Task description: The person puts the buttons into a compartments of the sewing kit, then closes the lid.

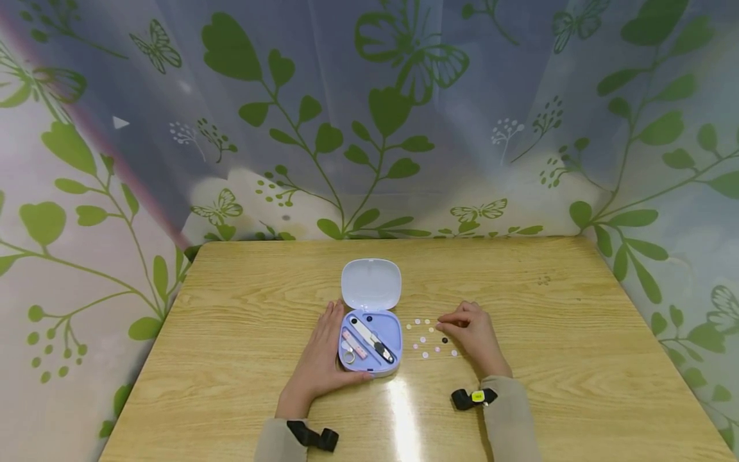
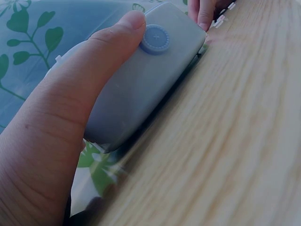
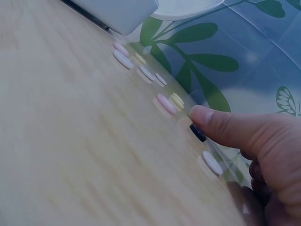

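Observation:
An opened lilac sewing box stands mid-table with its pale lid raised. My left hand holds it, fingers along its left side and thumb across the front wall, beside a round blue catch. Inside lie a white-and-black long tool, a pink-and-white strip, a metal ring and a black button. To the right, my right hand has thumb and index fingertips together low over the table, pinching a small button mostly hidden by them.
Several loose buttons, such as a white one and a black one, lie between the box and my right hand. The wooden table ends at a patterned curtain behind, with more curtain along both sides.

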The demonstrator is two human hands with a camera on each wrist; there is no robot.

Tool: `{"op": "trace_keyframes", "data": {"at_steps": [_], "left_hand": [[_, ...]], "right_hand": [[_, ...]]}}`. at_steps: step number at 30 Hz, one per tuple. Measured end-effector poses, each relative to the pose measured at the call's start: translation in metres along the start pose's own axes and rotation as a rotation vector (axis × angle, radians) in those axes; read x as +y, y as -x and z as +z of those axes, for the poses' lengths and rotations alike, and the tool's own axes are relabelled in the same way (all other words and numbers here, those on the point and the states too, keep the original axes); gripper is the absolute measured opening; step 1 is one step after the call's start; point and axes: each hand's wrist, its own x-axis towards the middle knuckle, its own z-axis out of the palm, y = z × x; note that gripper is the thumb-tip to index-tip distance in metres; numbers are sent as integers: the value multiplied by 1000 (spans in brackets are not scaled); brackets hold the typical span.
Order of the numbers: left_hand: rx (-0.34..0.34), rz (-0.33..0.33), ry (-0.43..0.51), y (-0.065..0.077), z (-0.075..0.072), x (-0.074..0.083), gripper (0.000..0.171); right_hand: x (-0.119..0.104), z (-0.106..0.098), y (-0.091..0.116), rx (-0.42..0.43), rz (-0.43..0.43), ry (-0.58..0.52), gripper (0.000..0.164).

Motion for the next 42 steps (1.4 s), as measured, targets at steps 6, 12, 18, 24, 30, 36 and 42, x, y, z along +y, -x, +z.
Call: {"op": "trace_keyframes", "data": {"at_steps": [6,12,18,24,30,36,42], "left_hand": [[-3,-3,1,0,0,0,138],[-10,-11,-3,-1,0,0,139],[1,0,-7,-1,0,0,139],[0,-1,-5,-1,-1,0,139],[-6,-7,-12,-1,0,0,139],[-2,-11,-13,0,1,0,138],[-3,-7,-7,0,1,-1,138]], "right_hand": [[0,2,0,29,-12,7,6],[0,3,1,46,-15,37,7],[-2,4,1,52,-39,60,8],[-3,3,0,43,-36,70,8],[-4,3,0,31,-28,63,8],[-7,1,1,22,8,41,8],[-9,0,0,38,6,21,8]]}}
